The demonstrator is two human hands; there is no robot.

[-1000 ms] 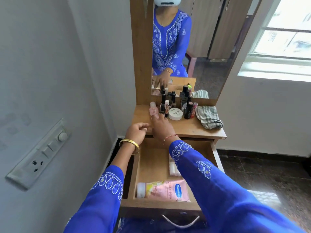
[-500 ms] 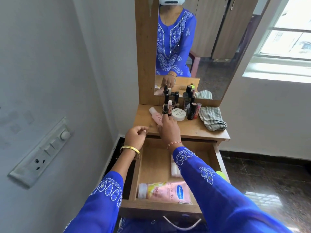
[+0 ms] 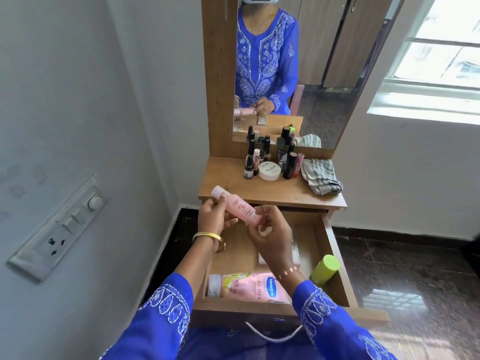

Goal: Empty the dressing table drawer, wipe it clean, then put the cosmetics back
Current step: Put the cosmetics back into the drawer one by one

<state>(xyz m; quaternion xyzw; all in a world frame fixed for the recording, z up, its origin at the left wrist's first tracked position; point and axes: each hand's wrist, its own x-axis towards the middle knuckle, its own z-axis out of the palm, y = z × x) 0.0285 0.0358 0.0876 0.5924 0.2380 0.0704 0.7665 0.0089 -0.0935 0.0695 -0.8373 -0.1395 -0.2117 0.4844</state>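
While both hands hover over the open drawer [image 3: 335, 253], they've got a small pink bottle [image 3: 237, 207] between them, tilted with its pale cap pointing to about 10 o'clock. Left hand [image 3: 211, 219] has its fingers curled round the cap end, right hand [image 3: 270, 229] pinches the bottom end, so the bottle is gripped at both ends, up in the air just in front of the tabletop [image 3: 272, 193] edge. Down in the drawer, at 6 o'clock from the hands, a big pink lotion tube [image 3: 249, 285] lies flat along the front wall, cap to the left. A green-capped bottle [image 3: 324, 268] leans at the right wall, around 4 o'clock from the hands. Something flat and white [image 3: 262, 258] sits mid-drawer, mostly hidden under the right wrist, can't tell what it is. Up at 12 o'clock on the tabletop there's a cluster of little dark bottles [image 3: 250, 162] and lipstick-looking tubes [image 3: 292, 165] around a round white jar [image 3: 269, 170], all right up against the mirror [image 3: 324, 74]. A striped folded cloth [image 3: 320, 179] lies just to the right of them, at about 2 o'clock.
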